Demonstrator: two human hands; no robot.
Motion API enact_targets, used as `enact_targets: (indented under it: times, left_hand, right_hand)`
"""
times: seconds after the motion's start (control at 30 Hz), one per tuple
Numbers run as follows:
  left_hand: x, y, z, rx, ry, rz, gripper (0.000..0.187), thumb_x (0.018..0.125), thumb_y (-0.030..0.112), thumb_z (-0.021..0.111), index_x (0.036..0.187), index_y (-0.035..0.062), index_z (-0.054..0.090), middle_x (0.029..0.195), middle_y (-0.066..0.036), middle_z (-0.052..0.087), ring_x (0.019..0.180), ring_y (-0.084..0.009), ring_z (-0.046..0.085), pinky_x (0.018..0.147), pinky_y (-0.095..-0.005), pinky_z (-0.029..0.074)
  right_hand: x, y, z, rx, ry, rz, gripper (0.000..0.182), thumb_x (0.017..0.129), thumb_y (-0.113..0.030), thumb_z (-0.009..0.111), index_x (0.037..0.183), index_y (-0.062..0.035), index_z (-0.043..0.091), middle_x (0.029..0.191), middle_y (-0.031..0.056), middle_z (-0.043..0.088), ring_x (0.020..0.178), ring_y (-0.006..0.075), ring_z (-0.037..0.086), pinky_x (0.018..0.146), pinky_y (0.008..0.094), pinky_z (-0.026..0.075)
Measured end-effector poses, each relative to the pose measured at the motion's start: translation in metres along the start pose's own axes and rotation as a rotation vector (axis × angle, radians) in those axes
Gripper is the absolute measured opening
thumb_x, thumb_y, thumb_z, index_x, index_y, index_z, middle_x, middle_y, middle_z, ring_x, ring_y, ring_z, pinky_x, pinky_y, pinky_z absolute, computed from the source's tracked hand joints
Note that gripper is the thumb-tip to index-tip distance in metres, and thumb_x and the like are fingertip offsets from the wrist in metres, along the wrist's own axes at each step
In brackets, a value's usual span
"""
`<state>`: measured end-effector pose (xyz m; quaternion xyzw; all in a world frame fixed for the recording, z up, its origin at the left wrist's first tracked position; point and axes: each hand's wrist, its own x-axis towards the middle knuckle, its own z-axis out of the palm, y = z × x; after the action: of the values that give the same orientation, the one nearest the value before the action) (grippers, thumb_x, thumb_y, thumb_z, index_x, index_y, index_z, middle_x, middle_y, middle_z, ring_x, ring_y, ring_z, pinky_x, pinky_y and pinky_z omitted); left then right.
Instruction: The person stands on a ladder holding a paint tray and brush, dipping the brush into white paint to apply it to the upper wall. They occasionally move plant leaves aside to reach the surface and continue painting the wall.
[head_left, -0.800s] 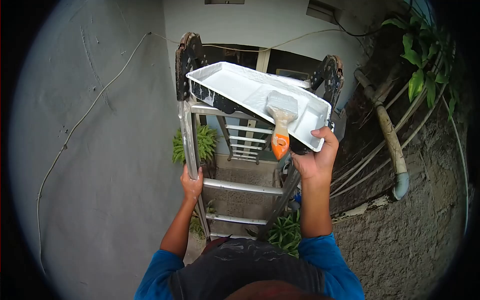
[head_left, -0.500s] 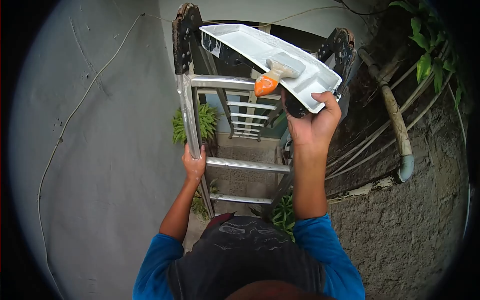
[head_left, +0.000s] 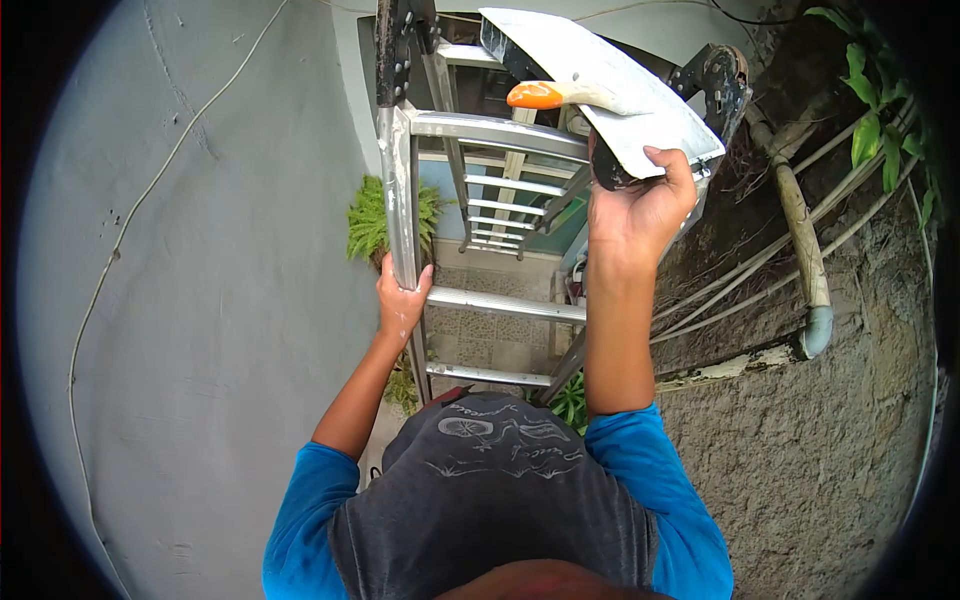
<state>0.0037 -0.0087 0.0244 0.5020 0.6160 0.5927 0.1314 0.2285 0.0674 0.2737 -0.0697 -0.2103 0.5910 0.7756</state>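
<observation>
By the ladder [head_left: 500, 124] top, the right hand [head_left: 643, 212] pinches one end of the paint tray [head_left: 603, 60], probably light, stiff and paint-slick, best held rim-and-underside beneath the paintbrush [head_left: 538, 95], while the left hand [head_left: 402, 302] clasps the side rail [head_left: 403, 200].

Brush [head_left: 575, 94] on tray [head_left: 570, 45], wall [head_left: 220, 330] left of ladder [head_left: 505, 303], pipe [head_left: 797, 235] right

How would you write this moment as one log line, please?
left hand: holds ladder rail | right hand: holds white tray | orange-tipped brush: on tray, handle past edge
</observation>
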Motion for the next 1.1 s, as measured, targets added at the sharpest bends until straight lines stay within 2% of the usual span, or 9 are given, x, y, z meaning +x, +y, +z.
enact_targets:
  times: [0.07, 0.27, 0.33, 0.37, 0.67, 0.7, 0.93, 1.0, 1.1]
  left_hand:
    - [0.000, -0.020, -0.004, -0.024, 0.038, 0.115, 0.047, 0.087, 0.016, 0.067, 0.125, -0.0036, 0.048, 0.104, -0.021, 0.062, 0.095, -0.0267, 0.062, 0.084, -0.0369, 0.048]
    - [0.047, 0.069, -0.032, -0.182, 0.426, 0.768, 0.036, 0.097, 0.013, 0.045, 0.130, 0.0002, 0.043, 0.126, -0.022, 0.052, 0.117, -0.0290, 0.054, 0.100, -0.0428, 0.043]
    - [0.065, 0.111, -0.044, -0.337, 0.228, 0.816, 0.034, 0.098, 0.008, 0.040, 0.130, -0.0030, 0.042, 0.128, -0.023, 0.052, 0.118, -0.0309, 0.055, 0.103, -0.0445, 0.044]
    - [0.074, 0.138, -0.045, -0.457, 0.100, 0.657, 0.033, 0.098, 0.007, 0.040, 0.130, -0.0038, 0.043, 0.129, -0.024, 0.052, 0.119, -0.0314, 0.055, 0.104, -0.0439, 0.044]
    - [0.178, 0.235, 0.003, -1.107, -0.538, -0.461, 0.045, 0.103, 0.021, 0.043, 0.136, -0.0082, 0.034, 0.135, -0.029, 0.046, 0.123, -0.0394, 0.052, 0.107, -0.0459, 0.043]
    - [0.183, 0.242, 0.010, -1.110, -0.538, -0.460, 0.045, 0.103, 0.021, 0.043, 0.136, -0.0082, 0.034, 0.135, -0.029, 0.046, 0.123, -0.0394, 0.052, 0.107, -0.0459, 0.043]
    - [0.213, 0.245, 0.052, -1.131, -0.770, -0.568, 0.047, 0.103, 0.024, 0.043, 0.133, -0.0106, 0.031, 0.127, -0.031, 0.047, 0.114, -0.0417, 0.058, 0.099, -0.0527, 0.052]
    - [0.215, 0.244, 0.061, -1.205, -0.784, -0.610, 0.046, 0.103, 0.023, 0.044, 0.132, -0.0103, 0.032, 0.126, -0.030, 0.048, 0.111, -0.0406, 0.060, 0.097, -0.0511, 0.054]
    - [0.210, 0.251, 0.066, -1.112, -0.537, -0.576, 0.043, 0.103, 0.021, 0.045, 0.130, -0.0098, 0.034, 0.123, -0.029, 0.051, 0.109, -0.0377, 0.062, 0.093, -0.0472, 0.057]
  right_hand:
    - [-0.005, 0.003, 0.006, 0.011, 0.018, -0.031, 0.036, 0.070, -0.002, 0.056, 0.105, 0.0059, 0.055, 0.102, 0.0127, 0.057, 0.097, 0.0249, 0.058, 0.090, 0.0374, 0.048]
    - [-0.009, 0.009, 0.003, 0.003, 0.042, -0.049, 0.029, 0.071, -0.004, 0.057, 0.099, 0.0037, 0.057, 0.099, 0.0103, 0.057, 0.094, 0.0218, 0.057, 0.088, 0.0343, 0.046]
    - [-0.009, 0.009, -0.001, 0.003, 0.026, -0.046, 0.042, 0.072, -0.003, 0.056, 0.113, 0.0065, 0.051, 0.111, 0.0159, 0.055, 0.104, 0.0292, 0.055, 0.093, 0.0442, 0.047]
    - [-0.008, 0.010, -0.002, 0.007, 0.002, -0.041, 0.056, 0.072, -0.002, 0.054, 0.126, 0.0093, 0.044, 0.122, 0.0216, 0.052, 0.114, 0.0367, 0.053, 0.097, 0.0542, 0.047]
    - [-0.016, 0.010, 0.008, 0.021, 0.023, -0.001, 0.044, 0.073, -0.004, 0.056, 0.116, 0.0051, 0.050, 0.112, 0.0157, 0.056, 0.107, 0.0293, 0.055, 0.095, 0.0442, 0.046]
    - [-0.018, 0.010, 0.010, 0.008, 0.041, 0.004, 0.032, 0.073, -0.006, 0.057, 0.104, 0.0039, 0.057, 0.103, 0.0107, 0.058, 0.099, 0.0228, 0.057, 0.092, 0.0356, 0.045]
    - [-0.023, 0.013, 0.010, -0.004, 0.025, -0.006, 0.040, 0.075, -0.007, 0.058, 0.113, 0.0039, 0.056, 0.110, 0.0110, 0.058, 0.104, 0.0232, 0.056, 0.094, 0.0368, 0.044]
    - [-0.022, 0.016, 0.005, -0.010, -0.012, 0.002, 0.055, 0.076, -0.006, 0.058, 0.129, 0.0034, 0.046, 0.124, 0.0183, 0.054, 0.116, 0.0323, 0.053, 0.100, 0.0521, 0.046]
    - [-0.020, 0.023, 0.000, -0.038, -0.035, -0.002, 0.052, 0.079, -0.007, 0.059, 0.129, 0.0021, 0.047, 0.124, 0.0171, 0.054, 0.117, 0.0306, 0.053, 0.100, 0.0521, 0.046]
